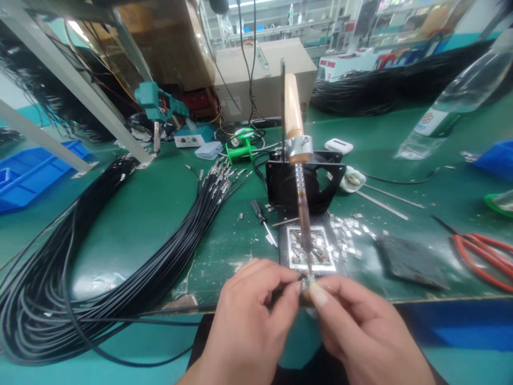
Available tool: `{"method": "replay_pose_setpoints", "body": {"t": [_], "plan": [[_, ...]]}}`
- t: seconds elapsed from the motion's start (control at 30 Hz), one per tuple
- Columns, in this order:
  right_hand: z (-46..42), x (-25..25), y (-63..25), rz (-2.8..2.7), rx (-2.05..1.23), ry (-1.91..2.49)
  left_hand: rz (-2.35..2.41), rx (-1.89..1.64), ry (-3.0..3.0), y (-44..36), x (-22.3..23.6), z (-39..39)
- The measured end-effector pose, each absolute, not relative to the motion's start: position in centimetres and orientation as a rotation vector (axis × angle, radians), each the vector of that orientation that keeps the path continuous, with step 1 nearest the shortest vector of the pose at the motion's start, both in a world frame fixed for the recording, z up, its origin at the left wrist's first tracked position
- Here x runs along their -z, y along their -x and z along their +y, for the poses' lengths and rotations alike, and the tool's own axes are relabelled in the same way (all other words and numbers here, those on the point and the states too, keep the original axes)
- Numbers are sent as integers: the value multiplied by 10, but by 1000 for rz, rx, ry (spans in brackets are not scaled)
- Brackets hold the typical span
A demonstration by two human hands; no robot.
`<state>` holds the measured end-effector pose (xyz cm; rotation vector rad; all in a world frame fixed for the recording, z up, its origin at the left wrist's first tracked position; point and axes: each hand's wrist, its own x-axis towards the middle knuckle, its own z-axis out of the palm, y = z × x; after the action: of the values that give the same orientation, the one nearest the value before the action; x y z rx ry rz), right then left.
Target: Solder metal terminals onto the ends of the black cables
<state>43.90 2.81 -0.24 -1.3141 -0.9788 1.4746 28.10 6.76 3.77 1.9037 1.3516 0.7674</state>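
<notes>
My left hand (pixel 252 310) and my right hand (pixel 356 321) meet just past the table's front edge, fingertips pinched together. Between them is a small silvery metal connector (pixel 306 280), mostly covered by the fingers. A soldering iron (pixel 303 214) with a wooden handle is clamped upright in a stand, its tip pointing down at the connector and seeming to touch it. Behind my fingers lies a shallow tray (pixel 292 262) with small metal bits in it. A black cable (pixel 172 322) runs from the left toward my left hand; its end is hidden.
A thick bundle of black cables (pixel 160 272) with metal ends curves across the left. Small metal pieces (pixel 350 235) lie scattered beside a dark block (pixel 411 259). Red-handled pliers (pixel 476 256), a screwdriver (pixel 262 219), a green spool (pixel 240 151) and a plastic bottle (pixel 444 112) stand around.
</notes>
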Motion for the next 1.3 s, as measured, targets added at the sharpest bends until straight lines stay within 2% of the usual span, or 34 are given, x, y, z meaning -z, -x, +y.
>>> {"method": "replay_pose_setpoints", "body": {"t": [1.3], "plan": [[13,7,-450,-905,-1570,1351,1328,-714,-1892,-276,-33,55]]}}
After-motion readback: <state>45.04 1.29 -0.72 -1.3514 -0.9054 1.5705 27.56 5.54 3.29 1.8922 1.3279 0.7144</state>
